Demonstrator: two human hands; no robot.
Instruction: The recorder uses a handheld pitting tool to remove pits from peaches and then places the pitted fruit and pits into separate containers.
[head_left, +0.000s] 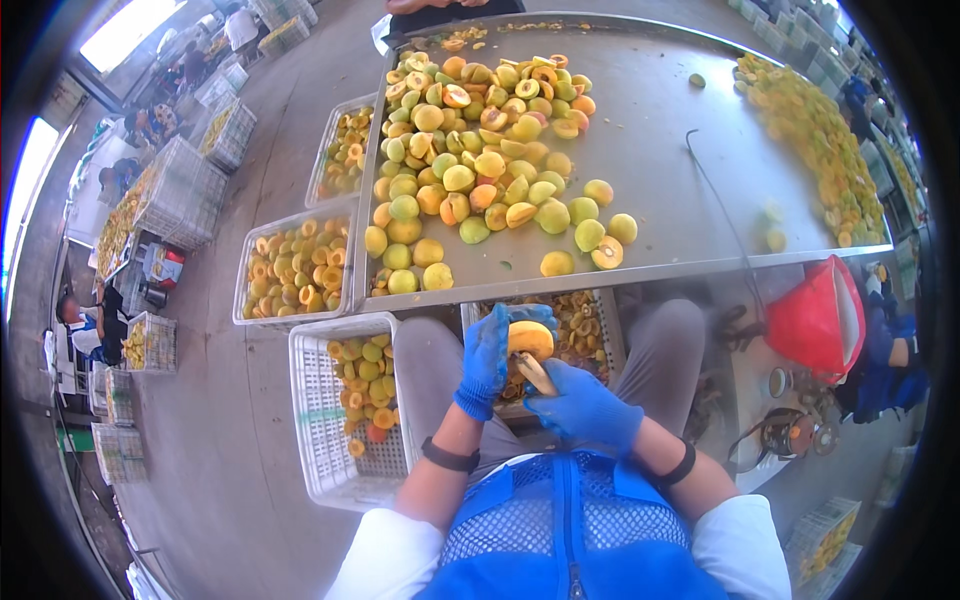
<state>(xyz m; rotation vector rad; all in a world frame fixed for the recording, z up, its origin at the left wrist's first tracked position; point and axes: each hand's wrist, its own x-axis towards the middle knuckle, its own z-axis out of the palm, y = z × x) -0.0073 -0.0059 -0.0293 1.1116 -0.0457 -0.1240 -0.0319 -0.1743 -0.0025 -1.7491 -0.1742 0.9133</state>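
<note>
In a blue glove, my left hand (486, 352) grips a yellow-orange peach half (531, 339) over my lap. My right hand (589, 405), gloved the same way, holds a tool by its light wooden handle (538, 375). The tool's working end meets the fruit's underside, and its tip is hidden. Below both hands, between my knees, stands a crate of pits and fruit scraps (585, 330). Just beyond, many whole and halved peaches (480, 172) are heaped on the left part of a metal table (652, 172).
At my left stands a white plastic crate (315, 420) partly filled with peach halves. Two fuller crates (296, 270) line the table's left side. A second peach pile (817, 142) lies far right. A bent metal rod (712, 187) and a red bag (814, 322) are by the right edge.
</note>
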